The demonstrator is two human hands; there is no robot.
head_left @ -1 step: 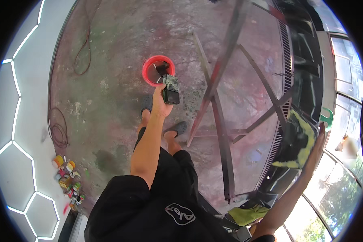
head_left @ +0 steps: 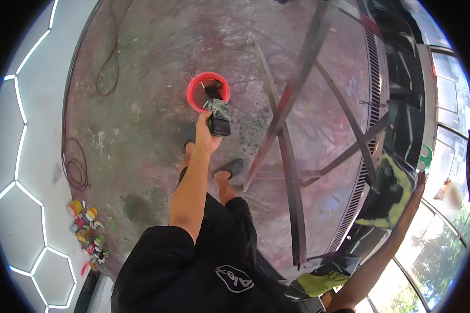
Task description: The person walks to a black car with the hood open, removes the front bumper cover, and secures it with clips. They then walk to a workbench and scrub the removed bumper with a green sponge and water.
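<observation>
My left hand (head_left: 206,136) is closed around a dark block (head_left: 219,119), black at the near end and smeared greyish white at the far end. The block hangs over the near rim of a red bucket (head_left: 191,99) on the floor. Inside the bucket are dark liquid and a black piece (head_left: 213,89). My right hand (head_left: 419,189), seen edge-on, reaches along a black curved panel (head_left: 378,201) with a patch of yellowish filler (head_left: 404,190). Its fingers look stretched out flat. Just beyond its fingertips sits a green object with a hole (head_left: 425,158); whether they touch I cannot tell.
Crossed metal stand legs (head_left: 284,112) stand between the bucket and the panel. A floor drain grate (head_left: 369,104) runs along the right. A hose (head_left: 77,175) and several cans and bottles (head_left: 89,229) lie along the left wall. A yellow-green cloth (head_left: 318,281) lies at lower right.
The view has shifted slightly, so the bucket, stand and panel sit a little further right. The dark block has moved slightly left relative to the bucket. My right hand is slightly lower beside the green object.
</observation>
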